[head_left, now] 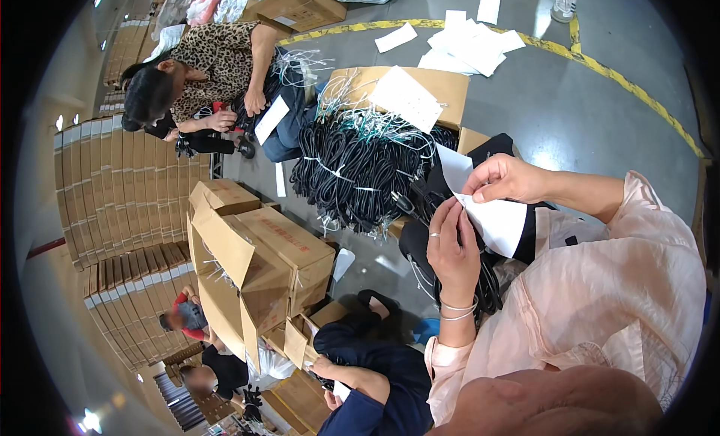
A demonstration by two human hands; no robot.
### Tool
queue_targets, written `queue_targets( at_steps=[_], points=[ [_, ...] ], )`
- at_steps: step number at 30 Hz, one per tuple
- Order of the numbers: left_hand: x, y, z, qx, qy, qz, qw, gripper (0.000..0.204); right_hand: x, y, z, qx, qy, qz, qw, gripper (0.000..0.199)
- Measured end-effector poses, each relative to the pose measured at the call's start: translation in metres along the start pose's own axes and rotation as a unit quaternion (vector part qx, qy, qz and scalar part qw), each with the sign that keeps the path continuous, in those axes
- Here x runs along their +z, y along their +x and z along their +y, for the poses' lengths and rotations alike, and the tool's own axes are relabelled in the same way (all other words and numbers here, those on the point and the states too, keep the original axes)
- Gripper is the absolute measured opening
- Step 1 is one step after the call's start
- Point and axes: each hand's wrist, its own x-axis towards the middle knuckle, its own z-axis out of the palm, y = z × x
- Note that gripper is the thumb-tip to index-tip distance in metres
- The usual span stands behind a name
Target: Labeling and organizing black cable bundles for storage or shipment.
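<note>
My right hand (pixel 501 179) pinches a white sheet of paper (pixel 499 226) between thumb and fingers. My left hand (pixel 454 248), with a ring and bracelets, has its fingertips closed at the same sheet's edge, next to the right thumb. The sheet bends where the fingers meet, one part rising beyond them and the other hanging toward my lap. Black cables (pixel 489 290) lie beside my left wrist, partly hidden by it. Just beyond my hands is a large pile of bundled black cables (pixel 337 166) with pale ties, and a black plug (pixel 403 203) sticks out at its near side.
Another white sheet (pixel 406 98) rests on a cardboard box (pixel 452 98) behind the cable pile. Loose papers (pixel 472 49) lie on the floor near a yellow line (pixel 615 76). Open cartons (pixel 281 252) stand left. Co-workers sit at upper left (pixel 217 76) and close below (pixel 375 376).
</note>
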Motion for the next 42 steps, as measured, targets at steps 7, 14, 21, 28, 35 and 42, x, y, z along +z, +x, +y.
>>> queue_targets(
  at_steps=[7,14,21,28,35,42],
  points=[
    [-0.001,-0.002,0.003,0.010,0.007,0.001,1.000,0.016,0.001,-0.003,0.001,0.005,-0.024,-0.001,1.000,0.021],
    [0.001,-0.003,0.002,0.026,0.030,-0.022,0.999,0.016,0.000,-0.006,0.000,-0.001,-0.032,-0.007,0.999,0.019],
    [0.000,-0.001,0.004,0.029,0.000,-0.038,0.999,0.015,-0.006,-0.007,0.000,0.024,0.021,-0.020,0.999,0.019],
    [-0.002,0.001,0.004,0.031,-0.011,-0.053,0.998,0.015,-0.010,-0.006,0.000,0.039,0.029,-0.030,0.998,0.021],
    [-0.002,0.000,0.002,0.035,0.005,-0.057,0.998,0.017,-0.010,-0.006,0.001,0.041,0.031,-0.029,0.998,0.020],
    [0.002,-0.001,0.001,0.080,0.028,-0.056,0.995,0.019,-0.015,-0.009,0.006,0.042,0.040,-0.048,0.997,0.016]
  ],
)
